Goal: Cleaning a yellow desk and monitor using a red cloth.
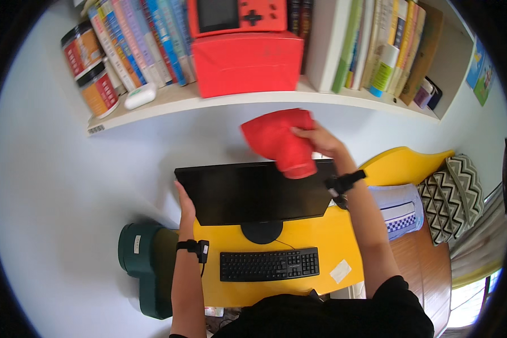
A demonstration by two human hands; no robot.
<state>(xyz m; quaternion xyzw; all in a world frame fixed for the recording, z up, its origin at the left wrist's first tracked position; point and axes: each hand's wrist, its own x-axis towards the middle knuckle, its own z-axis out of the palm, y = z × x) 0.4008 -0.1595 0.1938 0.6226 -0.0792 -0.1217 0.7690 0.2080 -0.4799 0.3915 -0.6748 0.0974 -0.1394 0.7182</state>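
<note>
My right hand [321,137] grips a red cloth [285,141], which hangs over the upper right part of a black monitor [253,194]. At the monitor's left edge is my left hand [185,200], its palm and fingers against the side of the frame; the far side of that hand is hidden. The monitor's round base [262,232] stands on a yellow desk [338,236]. A black keyboard [269,265] lies in front of the base, and a pale piece of paper or cloth [340,271] rests to its right.
Above the monitor runs a white shelf [253,98] with books, a red box [249,63], a handheld game console [241,17], jars [98,91] and a glue stick [384,69]. A dark green bin-like container [139,262] stands left of the desk. Pillows [452,198] lie on the bed at right.
</note>
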